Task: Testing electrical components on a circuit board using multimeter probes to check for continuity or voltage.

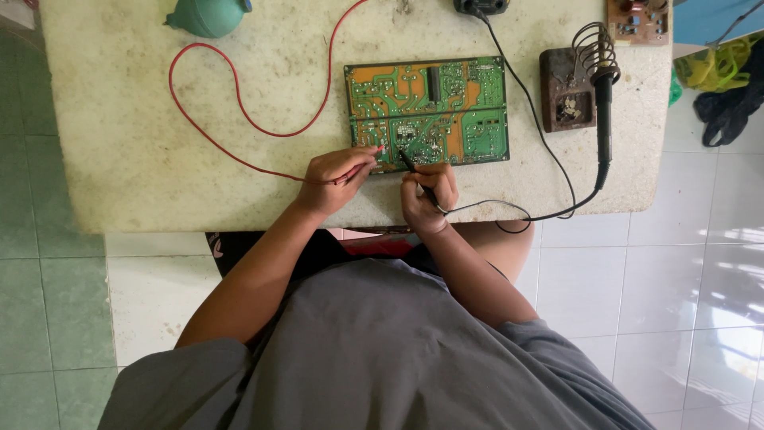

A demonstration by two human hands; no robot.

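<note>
A green and orange circuit board (430,107) lies flat on a pale stone table (127,143). My left hand (334,179) pinches a red test probe (368,158), its tip touching the board's near left edge. A red wire (208,131) loops away from it across the table. My right hand (428,197) grips a black test probe (410,163), tip pressed on the board's near edge close to the red one. Its black wire (493,209) curls off the table's front.
A soldering iron (603,119) rests in a coil stand on a rusty base (567,91) to the right of the board. A teal rubber blower bulb (207,16) sits at the far left, a small brown circuit board (637,20) at the far right.
</note>
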